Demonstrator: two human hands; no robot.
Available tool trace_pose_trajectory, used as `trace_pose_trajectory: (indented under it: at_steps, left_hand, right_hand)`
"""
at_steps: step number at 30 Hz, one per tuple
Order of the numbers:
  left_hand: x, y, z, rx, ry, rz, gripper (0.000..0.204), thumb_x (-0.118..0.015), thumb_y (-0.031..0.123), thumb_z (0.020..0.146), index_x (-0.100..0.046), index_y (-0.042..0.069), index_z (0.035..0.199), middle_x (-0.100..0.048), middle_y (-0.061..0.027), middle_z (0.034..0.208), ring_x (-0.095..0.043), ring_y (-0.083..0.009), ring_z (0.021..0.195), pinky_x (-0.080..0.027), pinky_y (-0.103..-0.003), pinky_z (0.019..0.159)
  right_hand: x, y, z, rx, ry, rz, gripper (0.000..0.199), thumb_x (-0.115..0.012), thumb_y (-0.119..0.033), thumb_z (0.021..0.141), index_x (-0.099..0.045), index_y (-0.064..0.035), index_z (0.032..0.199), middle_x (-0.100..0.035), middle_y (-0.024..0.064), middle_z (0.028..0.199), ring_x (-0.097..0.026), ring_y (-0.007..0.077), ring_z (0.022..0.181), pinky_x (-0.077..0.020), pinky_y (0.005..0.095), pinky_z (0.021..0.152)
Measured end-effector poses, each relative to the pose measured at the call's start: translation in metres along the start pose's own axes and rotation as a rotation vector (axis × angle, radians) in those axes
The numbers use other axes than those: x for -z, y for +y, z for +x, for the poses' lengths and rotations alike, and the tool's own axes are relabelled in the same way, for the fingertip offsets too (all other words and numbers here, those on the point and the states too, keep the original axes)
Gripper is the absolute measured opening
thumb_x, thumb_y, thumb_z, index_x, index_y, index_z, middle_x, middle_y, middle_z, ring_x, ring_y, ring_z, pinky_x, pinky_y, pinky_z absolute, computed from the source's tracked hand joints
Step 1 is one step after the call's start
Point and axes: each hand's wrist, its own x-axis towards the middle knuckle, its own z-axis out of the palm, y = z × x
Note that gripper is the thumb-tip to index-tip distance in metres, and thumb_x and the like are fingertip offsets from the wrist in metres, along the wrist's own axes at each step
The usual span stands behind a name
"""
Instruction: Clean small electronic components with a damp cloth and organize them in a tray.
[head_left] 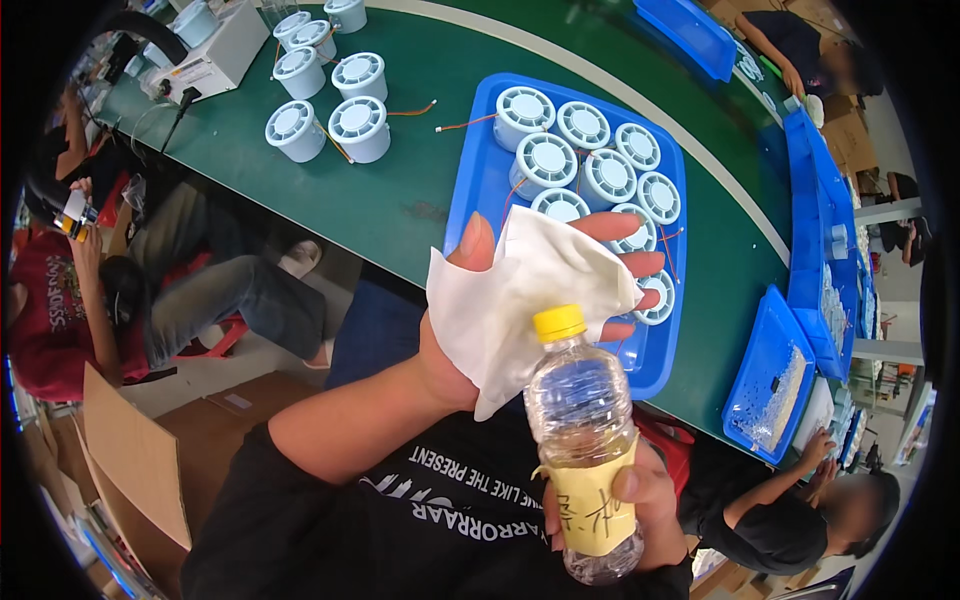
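Clear plastic bottle [580, 410], tilted a little and capped in yellow [559, 323], stands nearest, in the right hand [652, 500], whose fingers and thumb wrap its lower half over a pale yellow label [592, 505]. Its thin, ribbed wall looks light and likely to dent under a squeeze; the papery label probably slips less than bare plastic, so that band seems the best hold. Just beyond and left of the bottle, the left hand [446, 368] is palm up, fingers spread, with a white cloth [520, 290] draped across it; whether cap and cloth touch, I cannot tell. Limp and soft, the cloth should fold easily and is best pinched by an edge. Past the left hand, a blue tray [462, 205] of pale blue round housings [546, 160] rests on the green counter [400, 200].
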Motion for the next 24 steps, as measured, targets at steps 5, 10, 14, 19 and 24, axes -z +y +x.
trace_pose_trajectory:
  at_steps: [5,10,14,19,24]
  left_hand:
    - [0.007,0.005,0.004,-0.055,-0.05,0.08,0.119,-0.052,0.084,0.077,-0.021,-0.001,0.155,-0.025,-0.0381,0.154,-0.034,-0.0544,0.139,-0.032,-0.065,0.112]
    - [0.001,0.007,0.008,-0.048,-0.041,0.018,0.116,-0.046,0.084,0.082,-0.021,-0.003,0.154,-0.033,-0.0343,0.152,-0.04,-0.0472,0.137,-0.037,-0.057,0.111]
    - [0.008,0.002,0.007,0.003,-0.024,0.078,0.118,-0.052,0.083,0.078,-0.021,-0.001,0.155,-0.026,-0.0385,0.154,-0.034,-0.0552,0.139,-0.032,-0.064,0.112]
    - [0.004,0.003,0.004,0.016,0.009,0.085,0.118,-0.053,0.084,0.077,-0.022,0.0,0.155,-0.026,-0.0377,0.154,-0.035,-0.0545,0.139,-0.033,-0.063,0.113]
    - [-0.002,0.013,0.006,-0.093,-0.064,-0.058,0.11,-0.036,0.08,0.09,-0.023,-0.01,0.151,-0.041,-0.0304,0.147,-0.041,-0.0384,0.139,-0.031,-0.048,0.118]
  right_hand:
    - [0.009,0.005,-0.007,-0.004,0.024,0.052,0.082,-0.078,-0.042,0.072,-0.046,0.0099,0.127,-0.063,0.0282,0.087,-0.069,0.039,0.066,-0.0603,0.0444,0.05]
    - [0.003,0.005,-0.005,-0.107,-0.047,-0.02,0.079,-0.074,-0.043,0.075,-0.049,0.0103,0.128,-0.064,0.0274,0.09,-0.069,0.0361,0.069,-0.0612,0.042,0.057]
    - [-0.001,-0.001,0.002,-0.053,-0.034,-0.014,0.08,-0.075,-0.043,0.074,-0.049,0.0112,0.126,-0.064,0.029,0.085,-0.069,0.037,0.066,-0.0608,0.0428,0.056]
    - [0.0,-0.005,-0.002,0.075,0.023,0.033,0.085,-0.078,-0.045,0.074,-0.046,0.0161,0.123,-0.063,0.0313,0.081,-0.068,0.0396,0.063,-0.0607,0.0461,0.052]
    - [0.012,-0.002,-0.003,0.166,0.009,0.03,0.086,-0.076,-0.048,0.078,-0.045,0.0205,0.118,-0.061,0.0307,0.081,-0.068,0.0392,0.061,-0.0595,0.0452,0.046]
